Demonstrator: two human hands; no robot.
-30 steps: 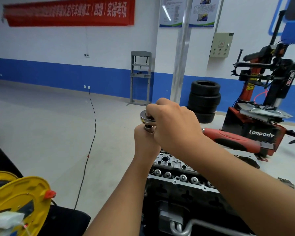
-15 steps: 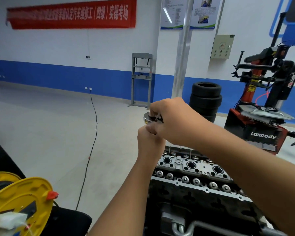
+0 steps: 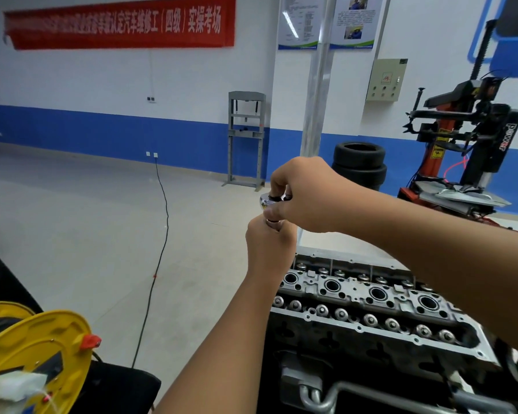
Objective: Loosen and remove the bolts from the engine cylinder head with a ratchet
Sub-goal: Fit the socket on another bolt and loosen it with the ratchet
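Both hands above cylinder head (image 3: 371, 297): right hand (image 3: 305, 194) pinches ratchet head (image 3: 271, 200), left hand (image 3: 269, 243) grips shaft beneath. No removed bolts visible; task likely early.

- Your right hand (image 3: 304, 194) hides most of the chrome ratchet head (image 3: 266, 201).
- At five o'clock, your forearm covers the grey aluminium cylinder head (image 3: 371, 297)'s far end.
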